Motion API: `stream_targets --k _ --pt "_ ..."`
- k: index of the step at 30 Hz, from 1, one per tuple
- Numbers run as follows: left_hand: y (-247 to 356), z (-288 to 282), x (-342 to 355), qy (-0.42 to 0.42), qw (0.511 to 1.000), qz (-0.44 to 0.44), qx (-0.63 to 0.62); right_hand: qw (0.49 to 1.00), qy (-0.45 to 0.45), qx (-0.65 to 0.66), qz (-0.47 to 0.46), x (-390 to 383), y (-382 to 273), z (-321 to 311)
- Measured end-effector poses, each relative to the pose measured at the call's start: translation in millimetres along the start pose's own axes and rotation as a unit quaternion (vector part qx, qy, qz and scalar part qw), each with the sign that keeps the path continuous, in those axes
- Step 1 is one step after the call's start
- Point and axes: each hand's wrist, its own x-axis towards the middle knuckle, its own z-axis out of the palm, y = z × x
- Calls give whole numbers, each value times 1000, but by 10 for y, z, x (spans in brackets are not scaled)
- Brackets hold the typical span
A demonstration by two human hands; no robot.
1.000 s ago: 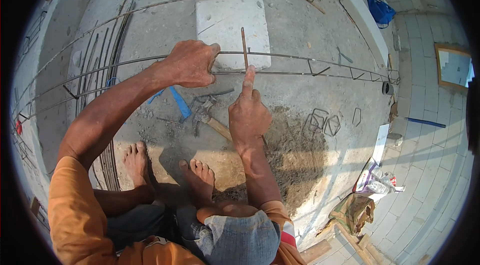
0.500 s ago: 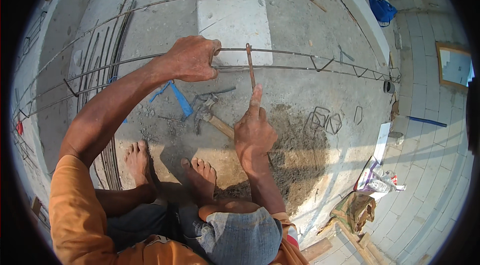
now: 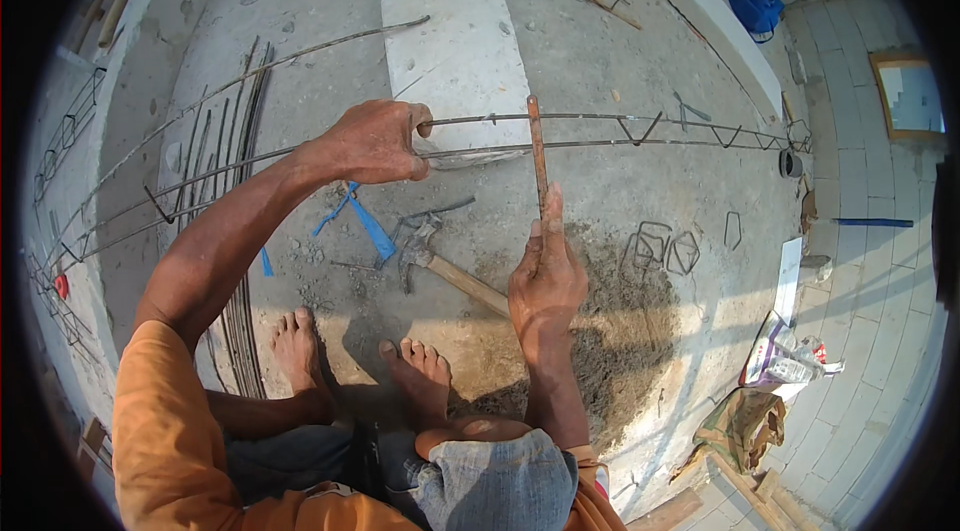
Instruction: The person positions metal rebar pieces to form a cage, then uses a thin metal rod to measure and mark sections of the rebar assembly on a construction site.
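White slab [image 3: 465,41]: lies flat on the concrete floor [image 3: 610,51].
Rod frame [image 3: 590,116]: two long thin rods, side by side, crossing the slab's lower end and running past it to left and right; zigzag ties sit right of the slab.
Left hand [image 3: 380,143]: at the slab's lower left corner, curled across both rods and closed on them; some fingertips are hidden.
Right hand [image 3: 549,276]: below the slab's lower right corner, fingers folded firmly round the rusty bar, index finger stretched along it.
Rusty bar [image 3: 538,146]: just right of the slab's lower corner, crossing both rods in view; whether it touches them, I cannot tell.
Hammer [image 3: 465,283]: below the slab, wooden handle slanting toward the right hand.
Blue strip [image 3: 372,233]: below the slab, left of the hammer.
Wire loops [image 3: 655,248]: below and right of the slab.
Loose rods [image 3: 246,131]: left of the slab.
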Motion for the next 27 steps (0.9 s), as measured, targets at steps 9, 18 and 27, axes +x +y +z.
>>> stream_targets --k 9,18,27 --pt "13 -45 32 -30 996 -39 -77 990 -88 93 60 -29 -22 146" --pt "-6 -315 169 -94 987 -53 -119 990 -73 117 42 59 18 197" --pt "-19 -532 199 -142 974 -83 -154 985 23 117 127 -343 621 266"
